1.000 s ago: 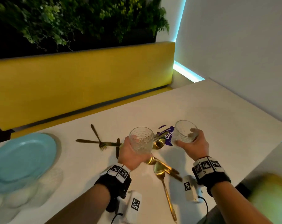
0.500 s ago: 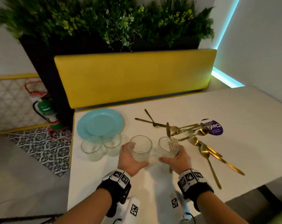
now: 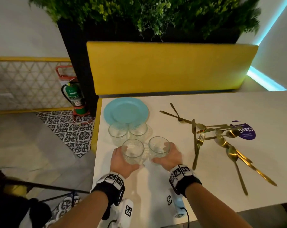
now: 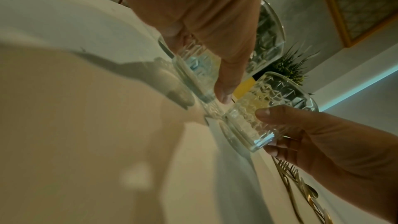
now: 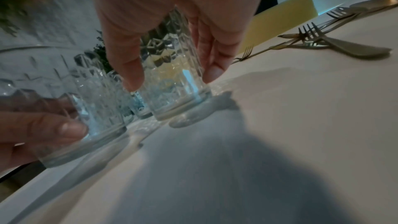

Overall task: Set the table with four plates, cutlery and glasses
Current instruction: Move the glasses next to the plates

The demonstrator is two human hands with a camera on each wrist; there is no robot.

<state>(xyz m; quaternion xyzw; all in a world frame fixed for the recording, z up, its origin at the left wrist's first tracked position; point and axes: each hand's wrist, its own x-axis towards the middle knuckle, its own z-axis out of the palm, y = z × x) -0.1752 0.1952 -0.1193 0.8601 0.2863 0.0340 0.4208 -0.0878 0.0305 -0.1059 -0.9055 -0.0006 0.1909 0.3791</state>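
My left hand (image 3: 128, 157) grips a clear cut-pattern glass (image 3: 132, 151), its thumb along the near side. Close to its right, my right hand (image 3: 161, 153) grips a second glass (image 3: 158, 148). In the right wrist view this right glass (image 5: 176, 83) has its base at or just above the white table (image 5: 280, 125), and the left glass (image 5: 86, 108) leans a little. Two more glasses (image 3: 117, 133) (image 3: 138, 130) stand just behind, in front of a light blue plate (image 3: 126, 111). A loose pile of gold cutlery (image 3: 221, 135) lies to the right.
The table's left edge (image 3: 96, 145) runs close beside my left hand, with tiled floor below. A purple round sticker (image 3: 244, 130) lies under the cutlery. A yellow bench back (image 3: 164, 68) and plants stand behind the table. A fire extinguisher (image 3: 73, 94) sits on the floor.
Both hands have carried their glasses leftward from beside the cutlery and lower, ending just in front of the two standing glasses. The head view has swung left.
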